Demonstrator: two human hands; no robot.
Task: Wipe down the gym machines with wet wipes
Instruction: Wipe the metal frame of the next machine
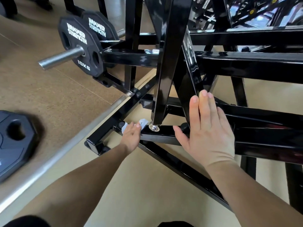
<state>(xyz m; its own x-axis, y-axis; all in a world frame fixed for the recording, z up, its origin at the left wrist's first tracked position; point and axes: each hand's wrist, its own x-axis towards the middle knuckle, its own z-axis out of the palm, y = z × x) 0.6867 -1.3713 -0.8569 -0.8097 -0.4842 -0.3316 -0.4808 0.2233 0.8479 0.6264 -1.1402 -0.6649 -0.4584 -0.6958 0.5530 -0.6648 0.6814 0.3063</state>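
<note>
Pressing wipe [142, 122] with left hand [131, 135], right hand [207, 128] flat on frame [254, 66].

Place: a gym, in its weight-training area.
Plates: two black weight plates [80, 45] are reading "HAMMER STRENGTH" and "10KG", the nearer one sitting on a steel peg [62, 57].
Machine: a machine frame [246, 63] of glossy black steel tubes is filling the right side.
Floor: a third plate [14, 138] is lying flat on brown speckled flooring [49, 95].
Background: more black equipment [262, 12] is showing, blurred.

Frame [246, 66]: glossy black painted metal; wipe [143, 122] under fingers [135, 126] of left hand [131, 136]: soft pale cloth; weight plate [80, 46]: matt rubber.
</note>
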